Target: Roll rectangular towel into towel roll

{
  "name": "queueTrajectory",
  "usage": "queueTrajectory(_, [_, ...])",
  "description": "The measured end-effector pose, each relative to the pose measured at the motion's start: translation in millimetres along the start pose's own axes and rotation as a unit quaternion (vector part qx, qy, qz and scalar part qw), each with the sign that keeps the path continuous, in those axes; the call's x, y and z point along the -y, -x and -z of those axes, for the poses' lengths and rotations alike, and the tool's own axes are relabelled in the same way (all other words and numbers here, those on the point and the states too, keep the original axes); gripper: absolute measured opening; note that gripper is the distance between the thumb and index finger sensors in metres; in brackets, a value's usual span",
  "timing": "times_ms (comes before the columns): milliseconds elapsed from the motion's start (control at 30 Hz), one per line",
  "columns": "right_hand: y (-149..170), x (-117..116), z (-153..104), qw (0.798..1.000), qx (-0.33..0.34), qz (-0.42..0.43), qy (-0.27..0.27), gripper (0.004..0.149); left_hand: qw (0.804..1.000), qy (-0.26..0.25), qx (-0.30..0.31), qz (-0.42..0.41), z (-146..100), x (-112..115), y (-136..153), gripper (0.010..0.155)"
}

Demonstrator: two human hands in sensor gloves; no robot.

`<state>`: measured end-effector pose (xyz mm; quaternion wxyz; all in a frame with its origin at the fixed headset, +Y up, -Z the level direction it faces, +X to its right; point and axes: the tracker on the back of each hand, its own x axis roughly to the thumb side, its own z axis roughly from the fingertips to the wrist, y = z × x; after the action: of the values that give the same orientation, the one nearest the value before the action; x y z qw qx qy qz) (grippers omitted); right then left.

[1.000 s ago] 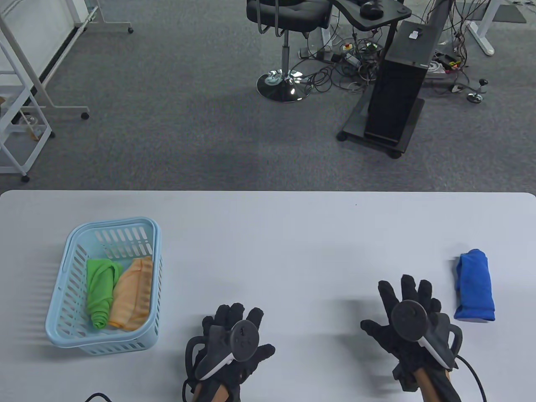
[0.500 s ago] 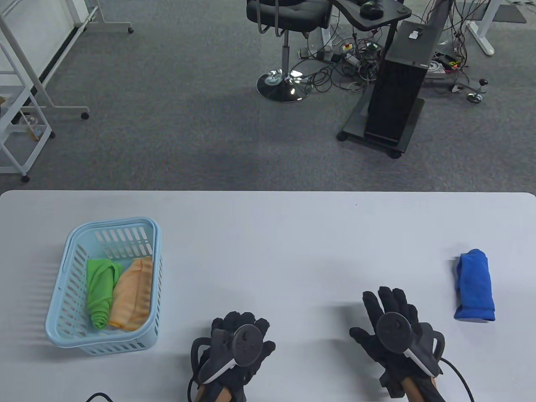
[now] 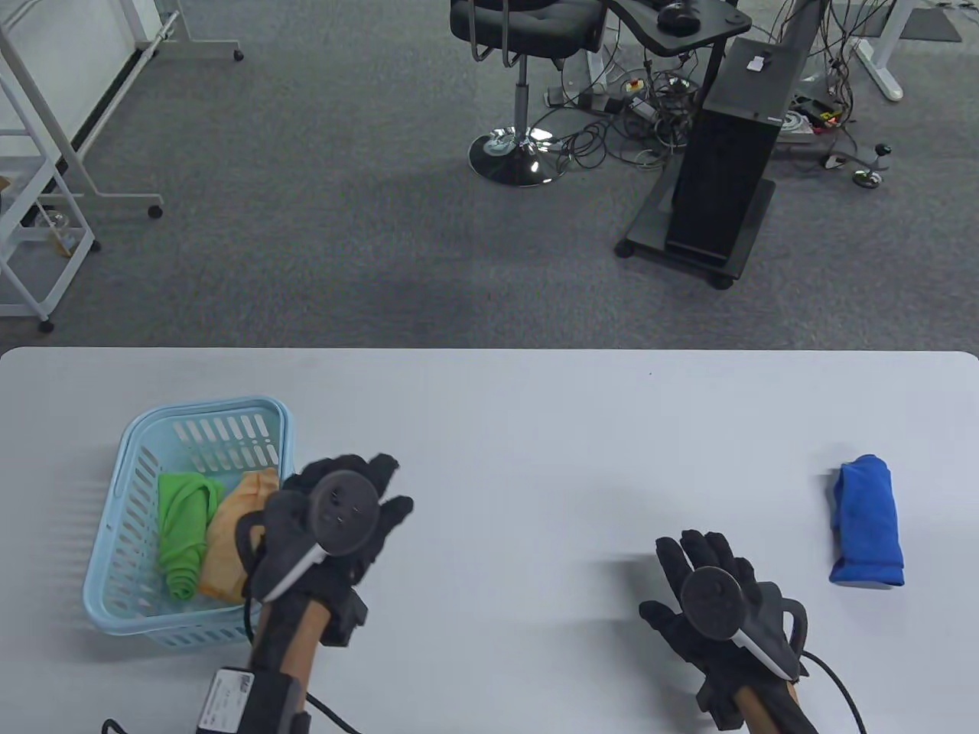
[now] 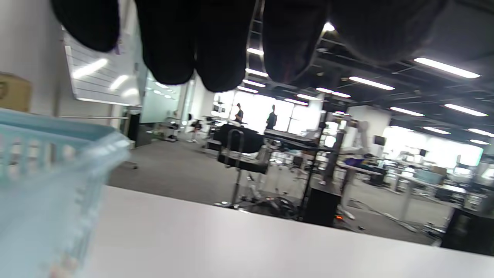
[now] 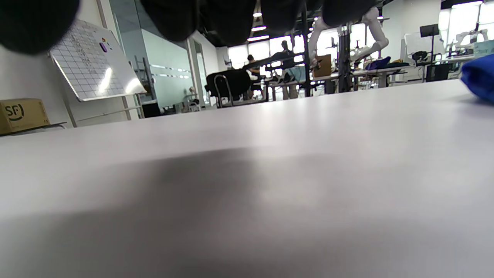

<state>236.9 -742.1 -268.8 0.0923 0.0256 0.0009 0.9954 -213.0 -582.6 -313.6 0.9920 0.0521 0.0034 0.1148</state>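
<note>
Basket [image 3: 126, 489] at my nine o'clock holds a green towel [image 3: 182, 527] and an orange towel [image 3: 233, 539], both rolled, side by side. My left hand [image 3: 336, 508] hovers at the basket's three o'clock rim, fingers relaxed, grasping nothing. My right hand [image 3: 707, 585] lies low at five o'clock, fingers spread and released. The blue towel roll [image 3: 868, 524] rests on the white bench [image 3: 535, 428] at three o'clock. Grey carpet and a black chair [image 3: 524, 30] lie beyond.
</note>
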Motion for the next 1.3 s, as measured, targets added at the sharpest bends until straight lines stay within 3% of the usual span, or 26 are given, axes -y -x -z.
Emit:
queueTrajectory(133, [0.6,-3.8,1.5,1.000,0.000,-0.010,-0.015,0.086,0.997,0.011,-0.076,-0.008,29.1,-17.7,46.2,0.073])
queueTrajectory(233, [1.9,-5.9,2.5,1.000,-0.003,-0.014,-0.022,0.087,0.991,0.039,-0.128,-0.013,43.3,-15.4,78.6,0.072])
queueTrajectory(333, [4.5,-7.3,3.3,0.999,-0.007,-0.021,-0.027,0.087,0.987,0.067,-0.143,-0.021,51.6,-7.2,99.5,0.066])
queueTrajectory(600, [10.2,-13.9,5.4,0.998,-0.018,-0.028,-0.057,0.088,0.964,0.177,-0.200,0.016,69.9,45.5,136.7,0.063])
queueTrajectory(700, [9.1,-17.3,5.6,0.996,-0.020,-0.033,-0.078,0.088,0.946,0.231,-0.224,0.028,76.0,70.3,147.0,0.073])
queueTrajectory(833, [8.8,-20.6,6.4,0.994,-0.024,-0.041,-0.093,0.089,0.936,0.256,-0.238,0.034,79.5,99.8,157.1,0.084])
queueTrajectory(1033, [11.3,-24.7,8.2,0.992,-0.028,-0.039,-0.116,0.090,0.905,0.328,-0.255,0.091,84.2,129.7,160.1,0.102])
queueTrajectory(1133, [12.5,-23.5,8.3,0.991,-0.029,-0.045,-0.120,0.090,0.902,0.322,-0.250,0.140,89.1,130.6,153.1,0.085])
queueTrajectory(1233, [13.3,-21.7,8.3,0.992,-0.030,-0.040,-0.119,0.090,0.926,0.272,-0.234,0.121,91.2,112.7,145.8,0.062])
queueTrajectory(1300, [12.8,-19.3,8.0,0.992,-0.030,-0.036,-0.116,0.091,0.933,0.254,-0.234,0.099,91.1,94.5,141.0,0.057])
